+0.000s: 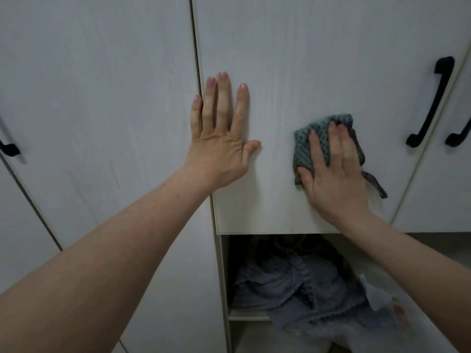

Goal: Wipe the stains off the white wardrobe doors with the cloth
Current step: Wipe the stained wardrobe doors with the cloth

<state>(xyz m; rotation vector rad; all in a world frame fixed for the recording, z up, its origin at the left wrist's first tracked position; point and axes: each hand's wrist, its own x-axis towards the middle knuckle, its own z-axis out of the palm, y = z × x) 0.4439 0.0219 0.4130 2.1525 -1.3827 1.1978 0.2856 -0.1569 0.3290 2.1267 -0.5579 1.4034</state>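
Grey-green waffle-weave cloth (pixel 305 146) bunched flat against the middle white wardrobe door (pixel 318 59), low on the panel, towards its right half. Pinned there under the right hand (pixel 336 171), fingers laid out straight over the fabric, palm down, nothing curled round it. One corner of the cloth trailing out lower right past the wrist, hanging loose against the door. Over to the left, on the same panel, left hand (pixel 221 138) spread flat, fingers straight and pointing up, thumb out to the side, little finger right at the gap beside the left door (pixel 96 85). Holding nothing, just pressing on the panel. Faint yellowish streaks (pixel 114 174) on that left door, lower down. Black bar handle (pixel 433 100) at the right edge of the middle door, another black handle (pixel 461 123) just beyond it, a third one (pixel 9 149) far left. Below the door's bottom edge, open shelf with crumpled blue-grey fabric (pixel 293 284) piled inside.
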